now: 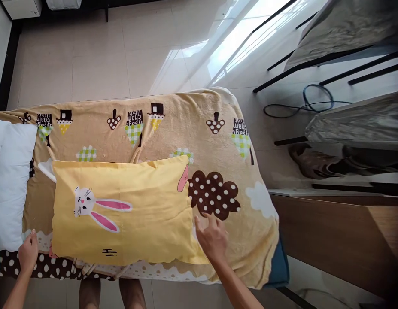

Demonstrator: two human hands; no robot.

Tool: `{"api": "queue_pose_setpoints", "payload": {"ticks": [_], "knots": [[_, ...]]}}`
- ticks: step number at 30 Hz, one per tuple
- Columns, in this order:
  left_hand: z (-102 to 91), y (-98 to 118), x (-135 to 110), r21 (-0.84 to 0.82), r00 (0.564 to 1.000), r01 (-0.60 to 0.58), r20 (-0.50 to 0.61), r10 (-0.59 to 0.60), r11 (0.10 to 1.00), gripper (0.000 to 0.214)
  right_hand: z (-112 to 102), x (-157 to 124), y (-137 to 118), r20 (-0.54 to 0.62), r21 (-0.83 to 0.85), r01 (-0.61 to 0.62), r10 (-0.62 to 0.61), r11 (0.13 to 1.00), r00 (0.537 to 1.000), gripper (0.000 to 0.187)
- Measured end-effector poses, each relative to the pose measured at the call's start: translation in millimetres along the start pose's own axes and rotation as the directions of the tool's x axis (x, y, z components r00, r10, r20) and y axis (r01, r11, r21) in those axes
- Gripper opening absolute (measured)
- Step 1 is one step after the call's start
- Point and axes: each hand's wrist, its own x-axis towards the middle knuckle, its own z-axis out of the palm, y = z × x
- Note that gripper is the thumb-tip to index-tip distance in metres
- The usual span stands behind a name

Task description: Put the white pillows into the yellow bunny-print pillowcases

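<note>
A yellow pillowcase (153, 214) with a rabbit print lies flat on a tan patterned blanket (182, 120) that covers a narrow bed. My right hand (213, 236) is over the pillowcase's right edge near its lower corner, fingers apart and holding nothing. Beyond the opposite end, my left hand (28, 253) is closed with the thumb raised, just off the pillowcase; nothing shows in it. White pillows (13, 184) lie at the bed's left end, close to that hand.
To the right stand a wooden cabinet (330, 231) and covered racks with black legs (285, 77). A coiled cable (317, 98) and shoes (303, 161) are on the tiled floor (98, 60). My legs (89, 292) are against the bed's near side.
</note>
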Motion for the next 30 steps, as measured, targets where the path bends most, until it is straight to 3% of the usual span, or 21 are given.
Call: {"api": "queue_pose_setpoints", "payload": {"ticks": [2, 4, 5, 7, 9, 10, 12, 15, 17, 20, 21, 26, 30], "knots": [[-1.6, 20, 0, 0.015, 0.989, -0.137, -0.053, 0.137, 0.991, 0.039, -3, -5, -37, -0.123, 0.073, 0.165, -0.155, 0.984, 0.980, 0.056], [11.0, 62, -11, 0.003, 0.923, -0.376, -0.088, 0.375, 0.926, 0.035, -1, -18, -93, -0.146, 0.147, 0.366, -0.345, 0.919, 0.927, 0.056], [22.8, 90, -21, -0.025, 0.855, -0.517, -0.065, 0.515, 0.856, 0.035, 3, -27, -126, -0.121, 0.183, 0.456, -0.440, 0.871, 0.890, 0.055], [54.0, 153, -45, -0.078, 0.749, -0.661, -0.012, 0.662, 0.747, 0.041, 14, -44, -195, -0.070, 0.258, 0.624, -0.630, 0.738, 0.774, 0.055], [88.5, 216, -69, -0.190, 0.542, -0.817, 0.073, 0.837, 0.545, 0.046, 27, -55, -253, -0.021, 0.304, 0.706, -0.736, 0.640, 0.677, 0.054], [104.5, 244, -78, -0.226, 0.481, -0.844, 0.085, 0.873, 0.487, 0.048, 34, -57, -275, 0.008, 0.312, 0.733, -0.773, 0.605, 0.635, 0.053], [130.2, 283, -87, -0.256, 0.432, -0.854, 0.136, 0.892, 0.453, 0.052, 46, -52, -299, 0.079, 0.309, 0.775, -0.827, 0.550, 0.556, 0.052], [150.3, 298, -75, -0.183, 0.404, -0.867, 0.285, 0.869, 0.463, 0.050, 54, -22, -290, 0.157, 0.300, 0.814, -0.868, 0.497, 0.472, 0.049], [153.3, 288, -54, -0.061, 0.443, -0.869, 0.343, 0.828, 0.491, 0.049, 53, 8, -264, 0.161, 0.278, 0.793, -0.841, 0.541, 0.517, 0.047], [149.9, 262, -12, 0.150, 0.615, -0.785, 0.296, 0.731, 0.601, 0.053, 45, 59, -214, 0.174, 0.249, 0.653, -0.696, 0.715, 0.697, 0.049], [148.1, 255, 1, 0.198, 0.659, -0.752, 0.272, 0.701, 0.629, 0.054, 44, 76, -197, 0.192, 0.246, 0.604, -0.649, 0.758, 0.736, 0.050], [138.2, 228, 57, 0.273, 0.726, -0.687, 0.246, 0.642, 0.673, 0.057, 45, 135, -124, 0.218, 0.252, 0.440, -0.493, 0.862, 0.842, 0.053], [119.7, 221, 85, 0.262, 0.823, -0.567, 0.202, 0.530, 0.781, 0.060, 41, 154, -108, 0.182, 0.211, 0.243, -0.283, 0.947, 0.942, 0.058]]}}
